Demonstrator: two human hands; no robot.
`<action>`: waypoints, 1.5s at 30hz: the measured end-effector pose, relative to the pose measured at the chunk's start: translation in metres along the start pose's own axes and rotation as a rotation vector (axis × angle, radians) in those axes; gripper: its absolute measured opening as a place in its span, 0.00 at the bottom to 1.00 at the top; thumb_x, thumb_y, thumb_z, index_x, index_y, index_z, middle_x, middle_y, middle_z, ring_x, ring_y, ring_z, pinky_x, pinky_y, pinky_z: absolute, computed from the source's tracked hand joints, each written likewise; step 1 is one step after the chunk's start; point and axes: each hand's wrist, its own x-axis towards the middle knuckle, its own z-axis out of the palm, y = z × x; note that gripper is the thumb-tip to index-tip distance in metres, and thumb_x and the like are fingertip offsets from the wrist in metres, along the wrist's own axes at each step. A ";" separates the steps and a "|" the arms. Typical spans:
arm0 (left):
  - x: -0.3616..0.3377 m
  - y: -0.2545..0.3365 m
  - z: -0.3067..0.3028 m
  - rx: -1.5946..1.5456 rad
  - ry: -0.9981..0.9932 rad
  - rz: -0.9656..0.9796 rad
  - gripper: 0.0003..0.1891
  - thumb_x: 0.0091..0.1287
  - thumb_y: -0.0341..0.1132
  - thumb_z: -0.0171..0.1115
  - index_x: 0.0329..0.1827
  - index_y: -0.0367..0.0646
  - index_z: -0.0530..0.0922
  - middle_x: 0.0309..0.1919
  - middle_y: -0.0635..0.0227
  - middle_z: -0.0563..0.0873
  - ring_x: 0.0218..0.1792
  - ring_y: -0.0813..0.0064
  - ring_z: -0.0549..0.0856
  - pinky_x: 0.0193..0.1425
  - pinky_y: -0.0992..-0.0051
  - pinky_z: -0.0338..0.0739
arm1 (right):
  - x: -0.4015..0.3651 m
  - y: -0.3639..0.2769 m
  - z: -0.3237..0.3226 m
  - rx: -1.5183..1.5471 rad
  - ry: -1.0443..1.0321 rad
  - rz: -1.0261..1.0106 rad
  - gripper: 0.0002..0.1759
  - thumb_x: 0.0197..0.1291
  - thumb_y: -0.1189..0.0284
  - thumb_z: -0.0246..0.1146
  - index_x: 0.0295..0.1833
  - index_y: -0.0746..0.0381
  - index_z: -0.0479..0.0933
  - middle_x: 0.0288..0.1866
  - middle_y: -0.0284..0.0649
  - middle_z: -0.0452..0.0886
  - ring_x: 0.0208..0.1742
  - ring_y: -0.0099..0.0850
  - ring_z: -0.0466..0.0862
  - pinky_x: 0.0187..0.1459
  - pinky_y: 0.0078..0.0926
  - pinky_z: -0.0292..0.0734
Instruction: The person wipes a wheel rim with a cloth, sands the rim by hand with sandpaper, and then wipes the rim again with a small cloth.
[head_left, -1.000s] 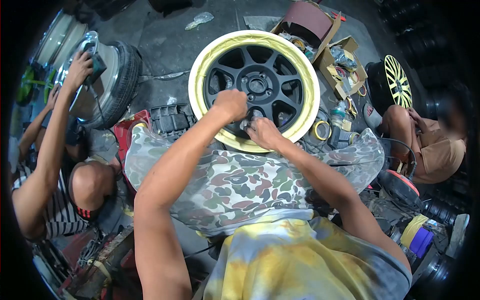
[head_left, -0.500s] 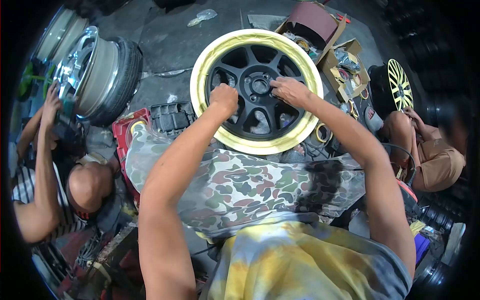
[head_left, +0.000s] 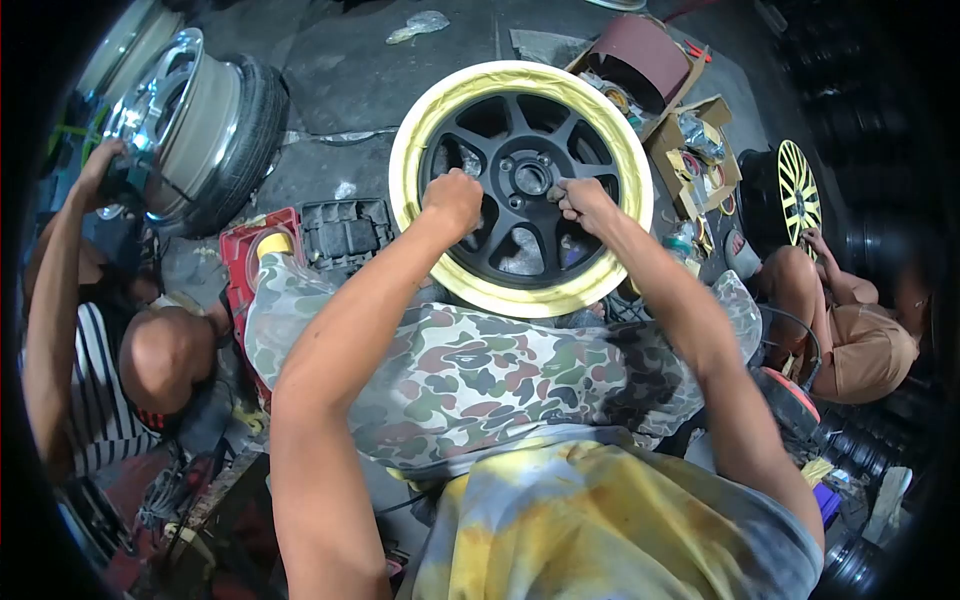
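Black wheel (head_left: 530,178) leans under both hands, hub between them: left hand (head_left: 455,198) fisted on a spoke, right hand (head_left: 583,203) pinched shut against its face; judged heavy, rigid, best gripped by spokes.

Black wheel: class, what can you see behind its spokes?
Through the gaps of the black wheel, pale grey patches show, too unclear to name. The left hand and right hand hide some gaps.

the alloy wheel (head_left: 520,180) has matt black metal spokes, its lip wrapped in dull yellowish paper masking tape (head_left: 520,298); the chrome wheel (head_left: 160,95) is glossy, mirror-bright metal inside a matt rubber tyre (head_left: 250,125); the open boxes (head_left: 712,105) are plain brown cardboard
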 end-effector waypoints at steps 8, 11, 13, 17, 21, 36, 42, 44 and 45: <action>0.000 -0.001 0.002 -0.029 0.015 -0.037 0.11 0.64 0.32 0.65 0.45 0.40 0.89 0.49 0.52 0.90 0.52 0.56 0.90 0.55 0.62 0.87 | -0.020 -0.040 -0.025 -1.207 -0.113 -0.640 0.09 0.63 0.68 0.65 0.33 0.59 0.87 0.33 0.51 0.88 0.41 0.46 0.90 0.44 0.42 0.84; -0.002 -0.002 -0.010 -0.070 -0.023 -0.057 0.10 0.64 0.32 0.65 0.43 0.40 0.90 0.47 0.51 0.91 0.51 0.57 0.91 0.53 0.62 0.87 | -0.018 -0.045 -0.020 -1.695 -0.170 -0.855 0.06 0.58 0.67 0.68 0.34 0.57 0.87 0.33 0.46 0.89 0.40 0.45 0.90 0.44 0.43 0.85; -0.001 -0.002 -0.014 -0.067 -0.033 -0.064 0.09 0.64 0.32 0.65 0.42 0.41 0.90 0.46 0.51 0.91 0.51 0.57 0.91 0.53 0.62 0.87 | -0.014 -0.030 -0.008 -1.722 -0.054 -0.973 0.08 0.58 0.66 0.66 0.32 0.57 0.86 0.27 0.47 0.85 0.35 0.46 0.89 0.42 0.43 0.84; -0.001 -0.003 -0.015 -0.079 -0.050 -0.054 0.11 0.65 0.36 0.66 0.43 0.39 0.89 0.47 0.49 0.91 0.51 0.56 0.91 0.55 0.60 0.86 | 0.004 -0.038 -0.024 -1.238 -0.277 -0.620 0.11 0.63 0.66 0.63 0.43 0.57 0.88 0.37 0.46 0.90 0.42 0.46 0.90 0.47 0.41 0.84; 0.002 -0.003 -0.010 -0.139 0.036 -0.006 0.15 0.66 0.40 0.66 0.46 0.37 0.87 0.49 0.46 0.89 0.52 0.52 0.90 0.57 0.58 0.85 | -0.030 -0.050 -0.004 -0.992 -0.194 -0.879 0.12 0.65 0.65 0.63 0.46 0.58 0.88 0.38 0.47 0.89 0.42 0.47 0.89 0.47 0.43 0.83; 0.005 -0.017 -0.036 -0.329 -0.020 -0.075 0.24 0.70 0.46 0.64 0.60 0.35 0.82 0.58 0.44 0.85 0.61 0.47 0.83 0.66 0.55 0.78 | 0.002 -0.008 0.047 -0.591 -0.108 -0.436 0.14 0.66 0.69 0.59 0.29 0.62 0.82 0.29 0.45 0.84 0.26 0.34 0.83 0.28 0.33 0.75; 0.006 -0.050 -0.031 -0.335 0.395 -0.212 0.21 0.69 0.43 0.65 0.56 0.35 0.82 0.55 0.47 0.83 0.60 0.45 0.81 0.65 0.53 0.77 | -0.018 0.009 0.074 0.519 0.072 0.036 0.13 0.72 0.69 0.56 0.37 0.66 0.81 0.26 0.40 0.79 0.23 0.32 0.77 0.25 0.36 0.70; 0.009 -0.063 -0.024 -0.343 0.490 -0.249 0.22 0.68 0.42 0.65 0.60 0.36 0.80 0.57 0.48 0.80 0.62 0.46 0.78 0.68 0.55 0.75 | -0.022 -0.005 0.048 -0.783 0.030 -0.624 0.14 0.69 0.67 0.58 0.41 0.65 0.85 0.37 0.52 0.88 0.39 0.49 0.88 0.43 0.48 0.80; 0.010 -0.068 -0.023 -0.342 0.543 -0.270 0.23 0.67 0.42 0.65 0.61 0.36 0.79 0.58 0.48 0.79 0.63 0.46 0.77 0.69 0.55 0.74 | -0.027 -0.028 0.034 -0.923 -0.128 -0.484 0.13 0.65 0.65 0.61 0.45 0.60 0.88 0.48 0.55 0.87 0.56 0.55 0.84 0.58 0.51 0.78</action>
